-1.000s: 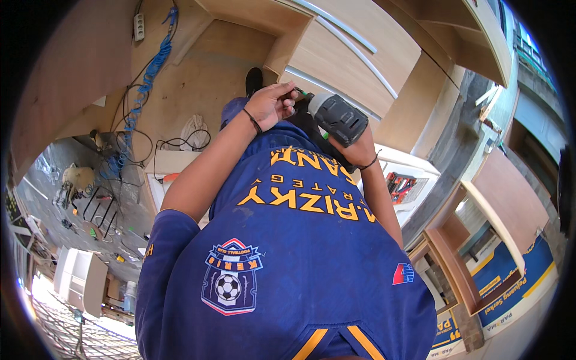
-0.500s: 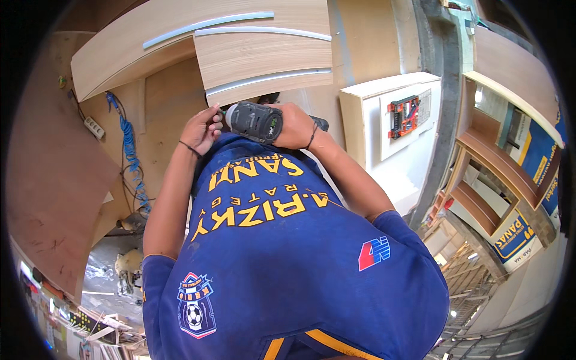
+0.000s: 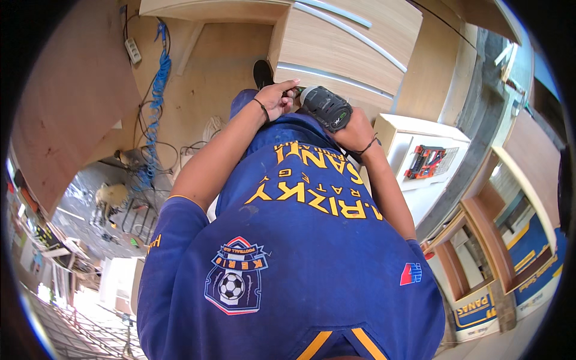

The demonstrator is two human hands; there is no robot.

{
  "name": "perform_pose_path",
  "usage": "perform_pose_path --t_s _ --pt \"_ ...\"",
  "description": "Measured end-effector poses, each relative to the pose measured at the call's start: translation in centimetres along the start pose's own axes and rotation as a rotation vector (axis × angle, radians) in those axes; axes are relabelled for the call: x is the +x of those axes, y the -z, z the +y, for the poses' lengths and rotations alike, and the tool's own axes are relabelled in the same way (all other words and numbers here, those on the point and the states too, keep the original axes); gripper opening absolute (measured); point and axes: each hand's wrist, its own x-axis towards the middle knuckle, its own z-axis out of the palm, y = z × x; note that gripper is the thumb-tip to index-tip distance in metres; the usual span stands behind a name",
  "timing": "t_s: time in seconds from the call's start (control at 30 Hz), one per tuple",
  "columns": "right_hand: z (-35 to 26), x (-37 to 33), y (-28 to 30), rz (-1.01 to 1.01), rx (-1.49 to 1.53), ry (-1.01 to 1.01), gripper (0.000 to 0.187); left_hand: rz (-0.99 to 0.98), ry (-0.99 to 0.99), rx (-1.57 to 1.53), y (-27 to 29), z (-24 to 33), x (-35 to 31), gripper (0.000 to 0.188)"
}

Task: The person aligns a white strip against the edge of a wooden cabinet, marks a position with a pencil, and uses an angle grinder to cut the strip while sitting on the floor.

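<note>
My right hand (image 3: 355,129) is wrapped round a black and grey cordless drill (image 3: 329,108), held sideways in front of my body with its nose pointing left. Right at that nose is my left hand (image 3: 277,99), its fingers curled together by the tip. A small bit of green shows there, but what the fingers pinch is too small to make out. Just beyond both hands stands a light wood-grain cabinet (image 3: 342,51) with drawer fronts and silver edge strips.
A white panel box (image 3: 414,141) with a red and black bit set (image 3: 426,162) on it stands to the right. Leftward hang a coiled blue air hose (image 3: 157,90) and a white power strip (image 3: 132,51). Wooden frames (image 3: 480,240) stand at the far right.
The view has turned, so the cabinet and bit set sit further right. Both hands and the drill appear further right too, with my left fingers still at the drill's tip.
</note>
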Motion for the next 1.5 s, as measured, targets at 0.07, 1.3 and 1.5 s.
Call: perform_pose_path --t_s 0.07,1.3,1.5 --pt "-0.3 0.1 0.3 -0.026 -0.022 -0.019 0.026 -0.047 0.015 0.019 0.2 -0.1 -0.1 0.020" --pt "-0.3 7.5 0.3 -0.100 -0.421 -0.277 0.027 -0.082 -0.266 -0.365 0.1 -1.3 5.6 0.016" --pt "-0.2 7.9 0.4 -0.115 -0.429 -0.278 0.028 -0.068 -0.270 -0.366 -0.3 -1.1 4.9 0.012"
